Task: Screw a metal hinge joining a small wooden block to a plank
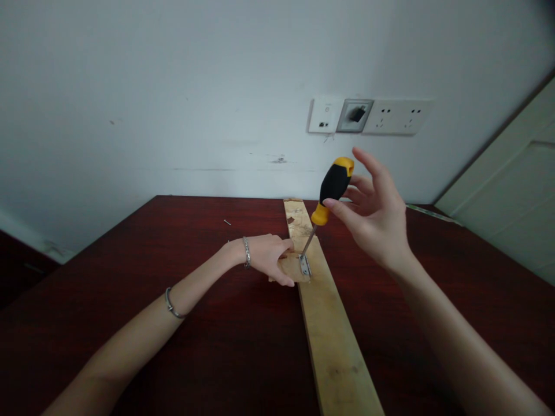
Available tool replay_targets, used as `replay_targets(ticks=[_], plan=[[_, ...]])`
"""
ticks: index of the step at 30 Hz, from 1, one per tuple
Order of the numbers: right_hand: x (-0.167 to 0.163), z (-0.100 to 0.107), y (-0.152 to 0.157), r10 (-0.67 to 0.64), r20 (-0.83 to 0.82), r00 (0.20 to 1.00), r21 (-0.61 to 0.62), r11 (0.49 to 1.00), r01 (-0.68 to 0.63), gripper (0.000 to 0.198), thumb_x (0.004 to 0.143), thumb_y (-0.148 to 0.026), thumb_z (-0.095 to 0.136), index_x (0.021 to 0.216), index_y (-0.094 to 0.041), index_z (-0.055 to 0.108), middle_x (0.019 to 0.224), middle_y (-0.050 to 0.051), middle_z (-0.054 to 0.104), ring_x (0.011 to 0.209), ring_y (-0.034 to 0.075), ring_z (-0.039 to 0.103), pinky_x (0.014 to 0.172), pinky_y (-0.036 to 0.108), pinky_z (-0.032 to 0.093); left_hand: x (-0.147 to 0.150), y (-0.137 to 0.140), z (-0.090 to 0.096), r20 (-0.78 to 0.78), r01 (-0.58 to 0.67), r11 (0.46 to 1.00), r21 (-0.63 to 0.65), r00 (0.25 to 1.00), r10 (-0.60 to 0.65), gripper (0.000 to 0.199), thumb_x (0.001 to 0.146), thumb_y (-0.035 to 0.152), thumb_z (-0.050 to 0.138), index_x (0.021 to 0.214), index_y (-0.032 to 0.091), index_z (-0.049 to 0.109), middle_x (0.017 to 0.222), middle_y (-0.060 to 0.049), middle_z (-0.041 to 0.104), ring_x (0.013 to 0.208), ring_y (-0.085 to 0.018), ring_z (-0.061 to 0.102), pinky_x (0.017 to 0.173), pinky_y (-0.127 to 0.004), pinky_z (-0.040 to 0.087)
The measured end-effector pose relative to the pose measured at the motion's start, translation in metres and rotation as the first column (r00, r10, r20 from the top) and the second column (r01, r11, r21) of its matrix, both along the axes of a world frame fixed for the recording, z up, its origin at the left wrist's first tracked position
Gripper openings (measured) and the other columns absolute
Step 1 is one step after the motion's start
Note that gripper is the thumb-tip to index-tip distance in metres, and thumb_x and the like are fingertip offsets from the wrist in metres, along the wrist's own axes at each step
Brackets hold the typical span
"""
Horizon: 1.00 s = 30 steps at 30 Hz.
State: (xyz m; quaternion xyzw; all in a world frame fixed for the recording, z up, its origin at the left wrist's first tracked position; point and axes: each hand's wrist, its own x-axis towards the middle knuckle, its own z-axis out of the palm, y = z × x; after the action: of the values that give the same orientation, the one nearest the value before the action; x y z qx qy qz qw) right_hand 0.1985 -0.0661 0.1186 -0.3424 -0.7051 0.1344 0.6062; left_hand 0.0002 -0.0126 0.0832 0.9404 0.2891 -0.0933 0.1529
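A screwdriver (336,184) with a black and yellow handle leans to the right, its tip down at a small metal hinge (305,265). My right hand (375,211) has its thumb against the lower handle and curled fingers behind it; the index finger is raised off. The hinge lies across a long wooden plank (332,323) and a small wooden piece (289,267) beside it. My left hand (269,254) is closed over that small piece, thumb at the near side and fingers at the far side. Whether a screw sits under the tip is too small to tell.
The plank runs along a dark red table (217,346) toward the white wall. A loose screw (227,222) lies on the table to the left. Wall sockets (396,117) and a black plug (358,114) are above, and a white door (515,167) stands at the right.
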Motion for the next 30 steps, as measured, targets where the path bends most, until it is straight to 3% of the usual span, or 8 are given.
replay_targets(ticks=[8,15,18,22,26,30], plan=[[0.004,0.002,0.002,0.017,-0.033,0.999,0.057,0.998,-0.015,0.066,0.079,-0.040,0.068,0.138,-0.034,0.039,0.118,0.007,0.062,0.106,0.025,0.063,0.079,0.039,0.060,-0.001,0.001,-0.002,-0.004,-0.003,1.000,-0.016,1.000,0.003,0.072,0.064,0.065,0.068,0.113,0.014,0.052,0.095,-0.009,0.069,0.078,-0.021,0.064,0.069,-0.028,0.046],[0.009,0.008,-0.003,-0.029,-0.058,0.998,0.065,0.997,0.033,0.063,0.080,-0.035,0.067,0.137,-0.037,0.039,0.117,0.005,0.063,0.103,0.024,0.064,0.079,0.039,0.059,-0.001,0.001,-0.001,-0.005,-0.012,1.000,-0.009,1.000,0.012,0.073,0.064,0.064,0.069,0.114,0.013,0.053,0.094,-0.009,0.069,0.078,-0.021,0.064,0.069,-0.027,0.045],[0.012,0.005,0.002,-0.063,-0.067,0.996,-0.021,0.998,0.062,0.066,0.079,-0.036,0.067,0.139,-0.034,0.038,0.110,0.005,0.066,0.093,0.023,0.067,0.078,0.040,0.059,-0.004,0.003,0.002,-0.003,-0.030,1.000,-0.004,1.000,0.030,0.073,0.063,0.063,0.070,0.114,0.013,0.053,0.096,-0.009,0.069,0.078,-0.020,0.064,0.069,-0.027,0.044],[0.020,-0.008,0.019,-0.147,-0.040,0.988,-0.234,0.963,0.134,0.068,0.074,-0.037,0.070,0.135,-0.022,0.045,0.100,0.008,0.068,0.081,0.022,0.068,0.071,0.039,0.058,-0.009,0.007,0.007,0.010,-0.056,0.998,-0.030,0.998,0.056,0.067,0.064,0.060,0.070,0.110,0.015,0.053,0.092,-0.007,0.069,0.075,-0.019,0.063,0.066,-0.026,0.042],[0.028,-0.031,0.039,-0.160,0.149,0.976,-0.396,0.895,0.207,0.062,0.072,-0.035,0.070,0.129,-0.014,0.054,0.087,0.009,0.070,0.075,0.022,0.067,0.068,0.039,0.056,-0.014,0.009,0.011,-0.004,-0.082,0.994,-0.070,0.997,0.081,0.060,0.065,0.055,0.071,0.107,0.016,0.053,0.086,-0.004,0.069,0.071,-0.017,0.062,0.064,-0.025,0.041],[0.029,-0.054,0.051,-0.097,0.346,0.933,-0.450,0.856,0.255,0.053,0.070,-0.030,0.071,0.121,-0.016,0.061,0.083,0.006,0.070,0.070,0.018,0.064,0.069,0.034,0.053,-0.016,0.010,0.012,0.021,-0.082,0.993,-0.081,0.996,0.084,0.060,0.065,0.054,0.072,0.108,0.016,0.053,0.087,-0.004,0.069,0.071,-0.016,0.062,0.065,-0.025,0.041]])
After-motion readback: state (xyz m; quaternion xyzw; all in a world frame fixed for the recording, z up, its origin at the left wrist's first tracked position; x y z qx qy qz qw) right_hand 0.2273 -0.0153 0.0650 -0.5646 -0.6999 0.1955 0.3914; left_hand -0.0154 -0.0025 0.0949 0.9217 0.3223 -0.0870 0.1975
